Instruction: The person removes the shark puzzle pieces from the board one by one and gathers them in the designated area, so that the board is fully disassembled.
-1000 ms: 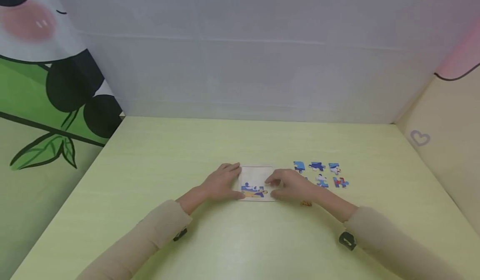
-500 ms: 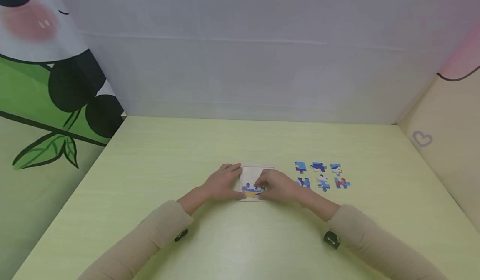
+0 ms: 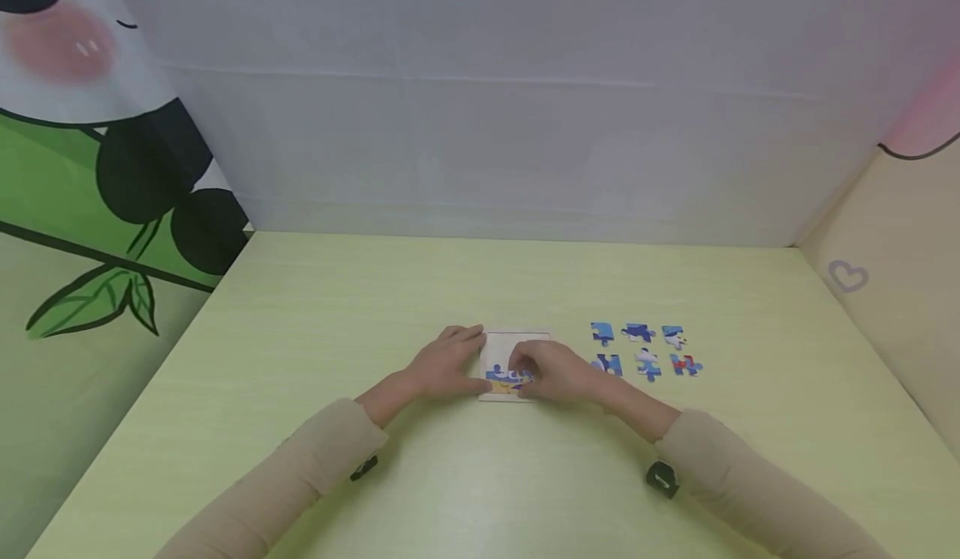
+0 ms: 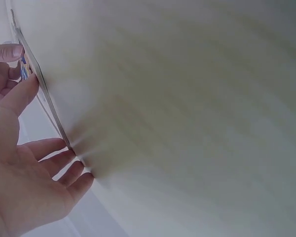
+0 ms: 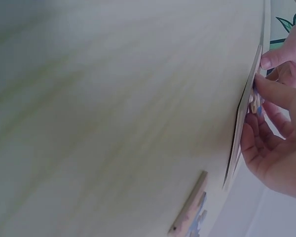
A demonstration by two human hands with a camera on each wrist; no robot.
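A small white puzzle board (image 3: 517, 344) lies flat on the pale green table (image 3: 480, 476), with a row of blue and orange pieces along its near edge. My left hand (image 3: 467, 361) rests open against the board's left side, thumb at the near corner; the left wrist view shows its straight fingers (image 4: 64, 160) touching the board's edge (image 4: 42, 96). My right hand (image 3: 527, 372) lies over the board's right half, fingertips curled on a blue and orange puzzle piece (image 3: 507, 375) in that row. In the right wrist view its thumb (image 5: 278, 94) presses this piece (image 5: 256, 101) at the board (image 5: 241, 128).
Several loose blue puzzle pieces (image 3: 642, 349) lie in two rows right of the board. One flat piece (image 5: 190, 207) shows edge-on near them in the right wrist view. White panels wall the table at the back, a beige one (image 3: 892, 309) on the right.
My right hand has slid left from the board's right edge onto its near row of pieces. The orange piece seen by my right wrist is now hidden. The left hand has stayed put.
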